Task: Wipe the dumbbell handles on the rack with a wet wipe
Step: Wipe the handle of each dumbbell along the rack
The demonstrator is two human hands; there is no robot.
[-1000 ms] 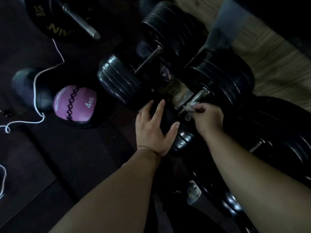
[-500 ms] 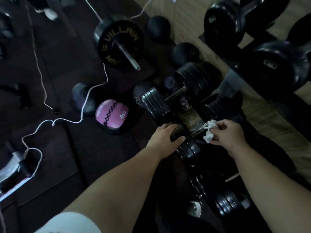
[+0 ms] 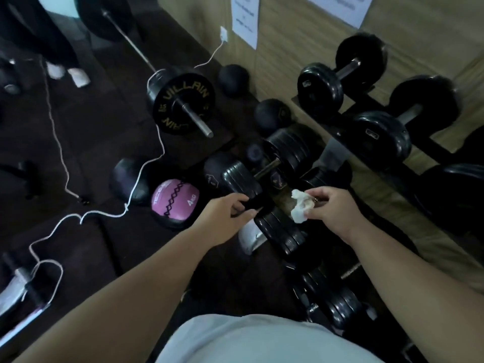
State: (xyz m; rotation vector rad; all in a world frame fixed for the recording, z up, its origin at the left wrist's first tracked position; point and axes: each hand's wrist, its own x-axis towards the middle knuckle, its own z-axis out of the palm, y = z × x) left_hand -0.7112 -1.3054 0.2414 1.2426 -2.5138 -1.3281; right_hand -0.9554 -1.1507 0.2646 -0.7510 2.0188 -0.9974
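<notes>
At the left of the frame a thin white cord [image 3: 60, 153] trailed across the dark floor. Right of it, just left of centre, a pink 4 kg medicine ball [image 3: 175, 200] lay on the floor, with a black barbell plate lettered VILLAIN [image 3: 183, 102] above it.

At centre, my left hand [image 3: 227, 216] had its fingers and thumb curled round the dark edge of the near plates of a black plate-loaded dumbbell [image 3: 282, 233] on the low shelf. It was too dim there to see more of the hold.

Just right of centre, my right hand [image 3: 333, 208] pinched a crumpled white wet wipe [image 3: 300, 207] between its fingertips. The wipe hung over the gap between that dumbbell's two plate stacks, where its handle ran. I could not tell whether the wipe touched the handle.

In the upper right, two black round-headed dumbbells [image 3: 320, 91] with steel handles sat on the black metal rack [image 3: 337, 119] against the wooden wall [image 3: 288, 35], which had white paper notices [image 3: 245, 19] stuck on it.
</notes>
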